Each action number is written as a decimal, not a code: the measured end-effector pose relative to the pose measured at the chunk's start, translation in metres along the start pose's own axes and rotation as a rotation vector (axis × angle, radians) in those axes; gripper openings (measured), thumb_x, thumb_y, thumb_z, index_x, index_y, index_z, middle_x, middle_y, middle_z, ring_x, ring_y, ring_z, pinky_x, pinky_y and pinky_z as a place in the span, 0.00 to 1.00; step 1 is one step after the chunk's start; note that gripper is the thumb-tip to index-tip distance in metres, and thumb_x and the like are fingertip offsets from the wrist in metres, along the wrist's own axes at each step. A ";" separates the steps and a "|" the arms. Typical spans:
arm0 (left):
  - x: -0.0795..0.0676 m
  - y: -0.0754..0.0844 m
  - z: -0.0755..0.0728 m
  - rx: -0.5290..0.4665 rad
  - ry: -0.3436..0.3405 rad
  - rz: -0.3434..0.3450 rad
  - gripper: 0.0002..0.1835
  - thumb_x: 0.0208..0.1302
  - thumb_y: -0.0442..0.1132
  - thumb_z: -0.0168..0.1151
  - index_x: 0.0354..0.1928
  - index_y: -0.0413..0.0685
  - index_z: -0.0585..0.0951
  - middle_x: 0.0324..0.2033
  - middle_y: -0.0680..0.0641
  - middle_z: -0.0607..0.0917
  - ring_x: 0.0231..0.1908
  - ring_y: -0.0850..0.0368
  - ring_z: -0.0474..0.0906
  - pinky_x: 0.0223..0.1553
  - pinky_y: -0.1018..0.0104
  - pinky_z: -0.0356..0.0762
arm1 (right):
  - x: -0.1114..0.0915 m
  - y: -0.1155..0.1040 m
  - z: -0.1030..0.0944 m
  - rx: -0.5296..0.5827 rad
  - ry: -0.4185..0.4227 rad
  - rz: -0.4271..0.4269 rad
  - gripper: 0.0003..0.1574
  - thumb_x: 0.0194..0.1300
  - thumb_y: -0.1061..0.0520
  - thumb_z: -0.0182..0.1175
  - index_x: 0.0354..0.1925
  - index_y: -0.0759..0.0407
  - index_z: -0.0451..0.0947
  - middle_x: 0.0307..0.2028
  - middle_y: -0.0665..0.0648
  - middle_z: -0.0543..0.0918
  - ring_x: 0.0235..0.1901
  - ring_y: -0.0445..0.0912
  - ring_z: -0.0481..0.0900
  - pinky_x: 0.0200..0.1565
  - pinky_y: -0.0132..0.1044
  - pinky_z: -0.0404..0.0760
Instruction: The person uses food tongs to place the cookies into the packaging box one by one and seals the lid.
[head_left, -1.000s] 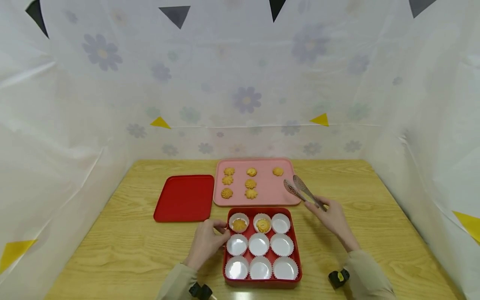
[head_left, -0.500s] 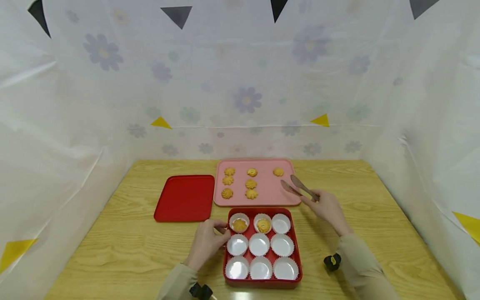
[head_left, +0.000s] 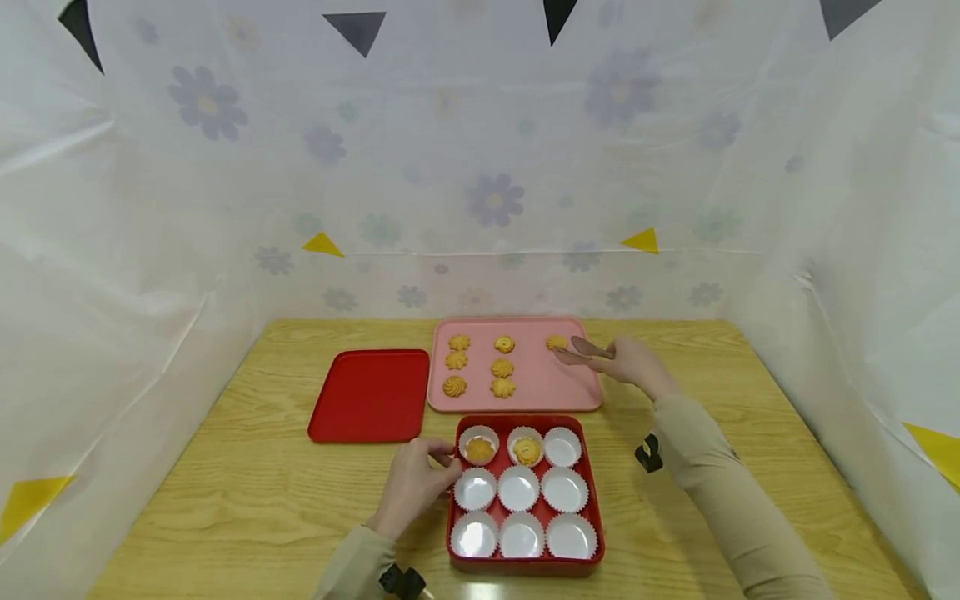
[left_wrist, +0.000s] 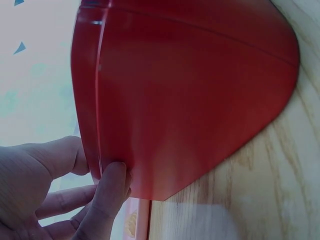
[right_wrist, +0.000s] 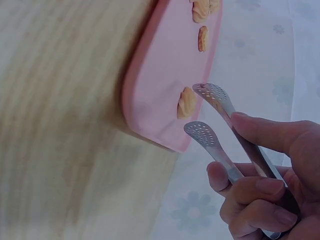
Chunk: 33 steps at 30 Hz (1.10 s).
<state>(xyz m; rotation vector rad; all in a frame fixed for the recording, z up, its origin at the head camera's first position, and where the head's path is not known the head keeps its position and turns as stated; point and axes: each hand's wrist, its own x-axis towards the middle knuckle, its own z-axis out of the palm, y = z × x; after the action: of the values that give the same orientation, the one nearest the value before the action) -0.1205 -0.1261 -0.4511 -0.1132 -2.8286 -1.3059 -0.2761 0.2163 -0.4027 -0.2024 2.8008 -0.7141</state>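
My right hand [head_left: 636,367] grips metal tongs [right_wrist: 260,160] with perforated tips, over the right part of the pink tray [head_left: 536,392]. The spread tongs tips are near the lone swirled cookie [right_wrist: 187,103] at the tray's far right; whether they touch it I cannot tell. My left hand [head_left: 417,485] pinches the left wall of the red box [left_wrist: 185,110], its fingers at the upper edge. White paper cups [head_left: 518,489] fill the box in rows. The back-left cup holds one cookie [head_left: 478,451], and the back-middle cup another cookie [head_left: 527,452].
Several more cookies [head_left: 502,367] lie in two columns on the left and middle of the tray. To the left of the tray is a flat red lid [head_left: 367,396]. All stand on a wooden table [head_left: 247,483] with a flowered curtain [head_left: 495,200] behind.
My right hand has moved forward and slightly left with the tongs, from the tray's front right corner to the far-right cookie. The left hand and the box have stayed in place.
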 end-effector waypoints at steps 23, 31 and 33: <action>0.001 -0.002 0.002 -0.011 -0.003 0.004 0.13 0.54 0.34 0.66 0.41 0.36 0.88 0.26 0.48 0.87 0.25 0.62 0.73 0.25 0.73 0.70 | 0.047 -0.027 -0.011 -0.081 -0.101 0.080 0.18 0.66 0.47 0.62 0.30 0.58 0.69 0.16 0.48 0.59 0.16 0.40 0.58 0.22 0.32 0.63; 0.000 0.000 0.002 -0.006 -0.003 0.002 0.12 0.54 0.35 0.66 0.41 0.37 0.88 0.26 0.48 0.87 0.28 0.60 0.75 0.27 0.73 0.70 | 0.047 -0.030 -0.008 -0.118 -0.090 0.087 0.19 0.67 0.47 0.62 0.34 0.60 0.69 0.22 0.52 0.65 0.21 0.44 0.63 0.28 0.37 0.67; 0.000 0.000 0.002 -0.008 0.003 0.005 0.12 0.54 0.34 0.66 0.40 0.37 0.88 0.25 0.48 0.87 0.28 0.60 0.75 0.27 0.73 0.70 | 0.046 -0.033 -0.008 -0.131 -0.072 0.083 0.20 0.66 0.46 0.63 0.35 0.62 0.71 0.26 0.55 0.70 0.25 0.46 0.67 0.31 0.39 0.70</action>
<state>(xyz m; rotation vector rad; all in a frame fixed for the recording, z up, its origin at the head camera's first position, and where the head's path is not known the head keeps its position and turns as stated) -0.1208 -0.1246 -0.4522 -0.1186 -2.8187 -1.3155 -0.3199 0.1824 -0.3894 -0.1310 2.7701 -0.4952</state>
